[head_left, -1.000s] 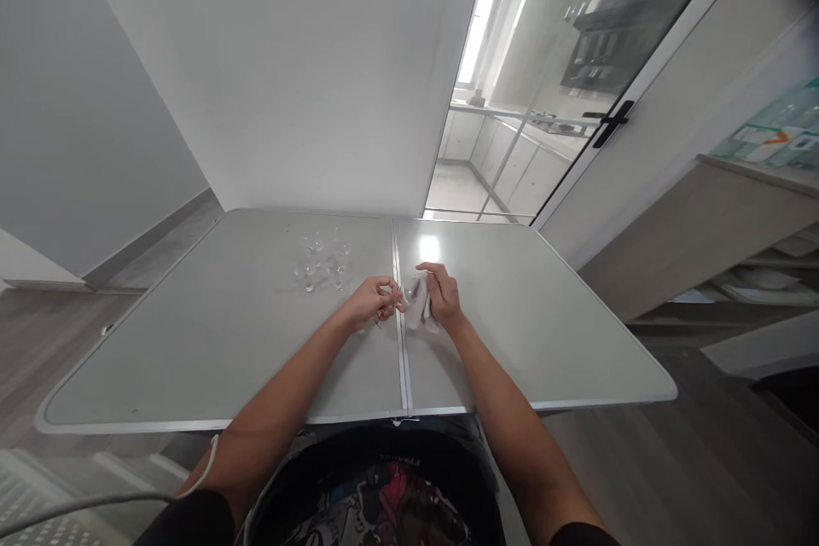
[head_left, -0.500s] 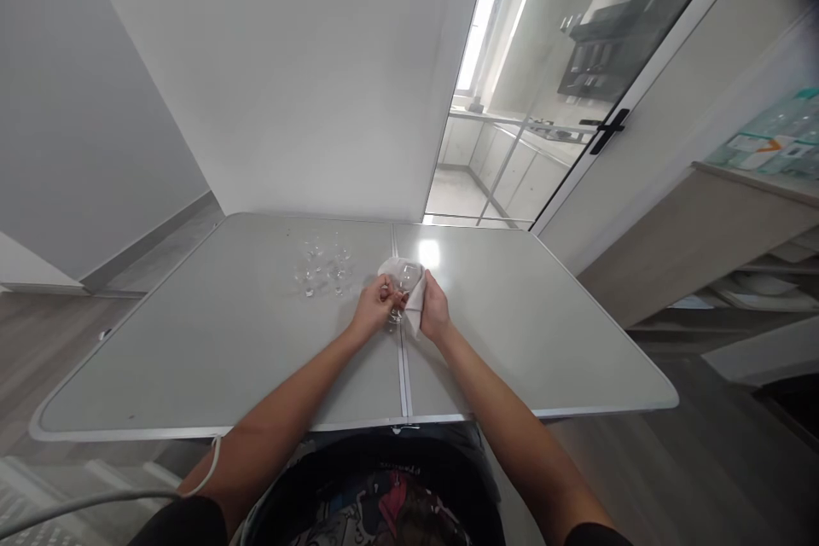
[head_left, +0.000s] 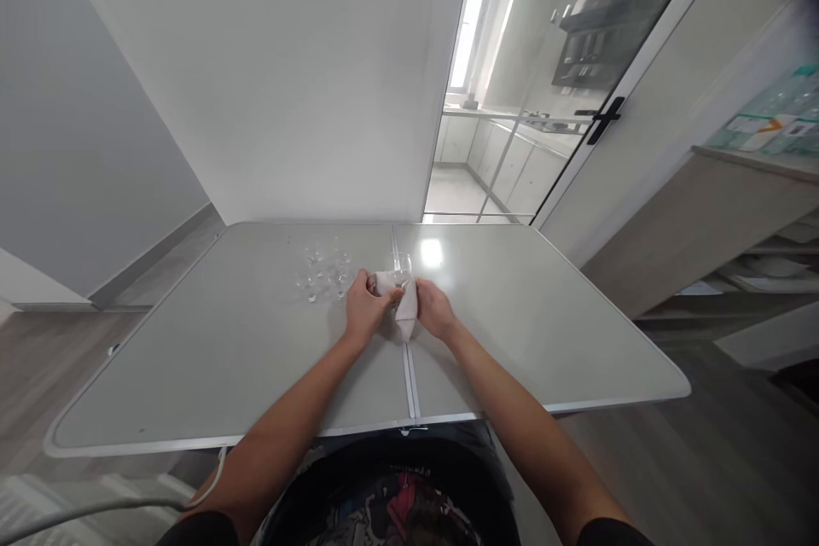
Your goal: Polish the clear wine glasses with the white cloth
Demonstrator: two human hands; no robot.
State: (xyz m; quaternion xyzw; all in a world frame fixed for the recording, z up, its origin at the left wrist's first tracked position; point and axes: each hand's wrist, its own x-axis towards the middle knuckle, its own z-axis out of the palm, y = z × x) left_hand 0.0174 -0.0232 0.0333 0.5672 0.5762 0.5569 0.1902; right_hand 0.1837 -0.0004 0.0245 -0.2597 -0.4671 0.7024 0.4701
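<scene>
A clear stemmed glass (head_left: 401,263) is partly wrapped in a white cloth (head_left: 407,309) over the middle of the table. Its bowl pokes out above the cloth, while its lower part is hidden. My left hand (head_left: 367,304) is closed around the glass and a fold of cloth, thumb pressing across the front. From the other side my right hand (head_left: 436,308) grips the cloth, its fingertips hidden behind the fabric. Several clear glasses (head_left: 325,275) stand grouped to the left of my left hand.
The pale table (head_left: 525,341) has a metal-edged seam down its middle. Behind it rise a white wall (head_left: 269,85) and a glass door with a black handle (head_left: 605,119). A wooden shelf (head_left: 678,222) with plastic bottles stands at right. A white cable (head_left: 214,478) crosses near my left forearm.
The cloth has come round the front of the glass and now covers its lower part. My left hand has shifted from the stem onto cloth and glass. The view has tilted slightly.
</scene>
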